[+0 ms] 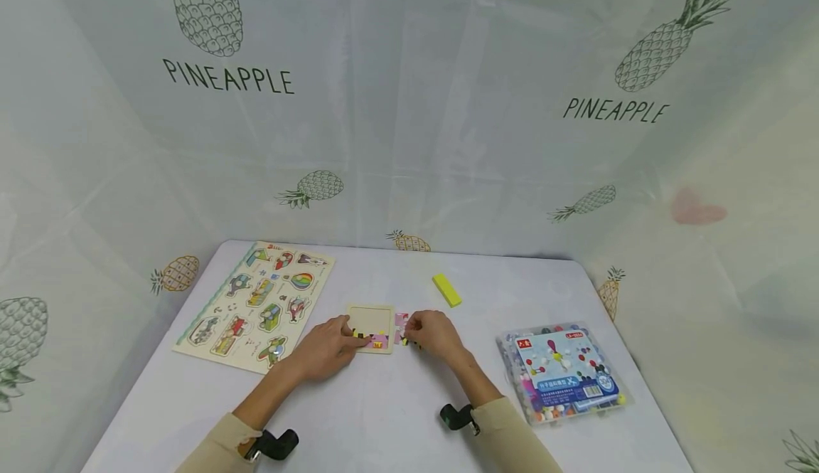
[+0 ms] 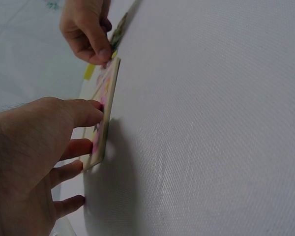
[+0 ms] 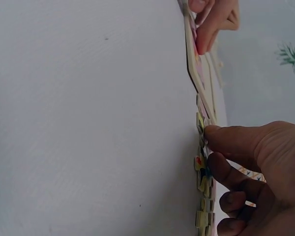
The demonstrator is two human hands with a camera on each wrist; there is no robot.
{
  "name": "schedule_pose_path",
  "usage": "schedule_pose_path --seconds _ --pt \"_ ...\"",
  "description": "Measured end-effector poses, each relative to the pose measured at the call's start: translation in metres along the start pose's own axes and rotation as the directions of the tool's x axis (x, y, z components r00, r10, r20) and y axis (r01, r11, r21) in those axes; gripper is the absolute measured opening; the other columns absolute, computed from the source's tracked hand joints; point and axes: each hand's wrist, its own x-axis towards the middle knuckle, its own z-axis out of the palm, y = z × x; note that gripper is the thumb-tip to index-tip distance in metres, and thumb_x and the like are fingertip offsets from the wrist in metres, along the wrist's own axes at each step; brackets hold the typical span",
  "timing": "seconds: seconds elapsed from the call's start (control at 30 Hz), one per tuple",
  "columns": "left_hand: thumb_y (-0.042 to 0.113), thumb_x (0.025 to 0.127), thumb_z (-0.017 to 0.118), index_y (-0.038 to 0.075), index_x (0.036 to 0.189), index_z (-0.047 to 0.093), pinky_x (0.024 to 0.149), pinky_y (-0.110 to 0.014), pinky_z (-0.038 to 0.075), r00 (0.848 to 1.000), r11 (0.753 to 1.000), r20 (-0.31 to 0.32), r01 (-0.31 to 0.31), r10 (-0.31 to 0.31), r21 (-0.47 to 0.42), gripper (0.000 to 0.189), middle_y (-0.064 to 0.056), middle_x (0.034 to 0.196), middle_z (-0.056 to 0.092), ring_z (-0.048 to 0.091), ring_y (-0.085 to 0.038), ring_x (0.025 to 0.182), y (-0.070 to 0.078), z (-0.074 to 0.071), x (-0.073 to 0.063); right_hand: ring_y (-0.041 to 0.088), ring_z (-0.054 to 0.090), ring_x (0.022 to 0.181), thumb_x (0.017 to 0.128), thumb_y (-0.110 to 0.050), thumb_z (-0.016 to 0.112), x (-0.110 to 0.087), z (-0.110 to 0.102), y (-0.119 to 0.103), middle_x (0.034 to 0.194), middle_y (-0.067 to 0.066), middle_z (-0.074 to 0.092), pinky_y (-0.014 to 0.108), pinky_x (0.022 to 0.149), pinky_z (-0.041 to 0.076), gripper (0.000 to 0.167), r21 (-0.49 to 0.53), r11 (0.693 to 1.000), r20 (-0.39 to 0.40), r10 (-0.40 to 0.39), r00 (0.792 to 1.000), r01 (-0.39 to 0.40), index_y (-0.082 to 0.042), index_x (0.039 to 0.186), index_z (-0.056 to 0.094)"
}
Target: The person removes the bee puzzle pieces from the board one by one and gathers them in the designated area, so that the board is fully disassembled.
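Note:
A small square jigsaw tray (image 1: 371, 316) lies flat on the table, with pink, yellow and black pieces (image 1: 379, 341) along its near side. My left hand (image 1: 326, 348) is at its left edge. In the left wrist view the thumb presses on the pieces and the other fingers spread along the tray. Just right of the tray lie loose jigsaw pieces (image 1: 401, 319), partly covered by my right hand (image 1: 436, 333). Its thumb and curled index finger pinch a jigsaw piece, mostly hidden; more pieces (image 3: 202, 216) lie in a row beneath the fingers in the right wrist view.
On the left lies a large picture puzzle board (image 1: 256, 306) with vehicle shapes. A yellow block (image 1: 446, 290) sits behind the right hand. To the right is a clear plastic box (image 1: 563, 370) of coloured model parts. A printed cloth (image 1: 409, 139) hangs behind the table.

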Motion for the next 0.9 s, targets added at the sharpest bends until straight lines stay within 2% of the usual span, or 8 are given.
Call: schedule_pose_path --seconds 0.2,0.37,0.53,0.63,0.9 --pt "0.017 0.091 0.073 0.025 0.121 0.076 0.065 -0.024 0.035 0.999 0.999 -0.025 -0.024 0.025 0.021 0.031 0.007 0.088 0.046 0.038 -0.006 0.074 -0.001 0.0 0.0 0.008 0.051 0.063 0.09 -0.022 0.077 0.0 -0.001 -0.002 0.07 -0.008 0.058 0.024 0.055 0.041 0.011 -0.022 1.0 -0.019 -0.023 1.0 0.023 -0.018 0.083 0.069" --pt "0.017 0.092 0.071 0.025 0.122 0.075 0.065 -0.023 0.036 1.0 1.0 -0.011 -0.02 0.02 0.024 0.031 0.007 0.09 0.047 0.039 -0.006 0.074 0.0 -0.001 0.001 0.009 0.051 0.068 0.09 -0.024 0.077 0.001 0.004 -0.007 0.074 -0.008 0.058 0.025 0.06 0.042 0.008 -0.019 0.998 -0.013 -0.065 0.998 0.065 -0.018 0.093 0.074" --pt "0.018 0.092 0.072 0.025 0.12 0.076 0.065 -0.023 0.037 1.0 1.0 -0.004 -0.011 0.011 0.028 0.029 0.008 0.091 0.047 0.039 -0.005 0.074 0.001 -0.002 0.001 0.007 0.048 0.068 0.089 -0.026 0.076 0.001 0.014 -0.018 0.073 -0.01 0.056 0.024 0.061 0.039 0.026 -0.042 0.99 0.047 -0.135 0.99 0.137 -0.017 0.114 0.077" --pt "0.017 0.092 0.072 0.024 0.119 0.077 0.064 -0.023 0.036 1.0 1.0 -0.005 -0.007 0.007 0.021 0.028 0.007 0.09 0.047 0.039 -0.005 0.074 0.002 -0.003 0.001 0.005 0.047 0.066 0.089 -0.026 0.076 -0.001 0.019 -0.024 0.072 -0.011 0.056 0.023 0.058 0.038 0.032 -0.059 0.985 0.074 -0.157 0.985 0.162 -0.016 0.119 0.075" --pt "0.018 0.092 0.071 0.025 0.119 0.077 0.062 -0.024 0.035 1.0 0.999 0.009 0.011 -0.011 0.03 0.028 0.005 0.089 0.047 0.039 -0.006 0.073 0.003 -0.002 0.002 0.006 0.049 0.064 0.088 -0.019 0.077 -0.006 0.018 -0.039 0.072 -0.008 0.059 0.023 0.057 0.041 0.027 -0.023 0.986 0.044 -0.162 0.986 0.163 -0.008 0.113 0.075"
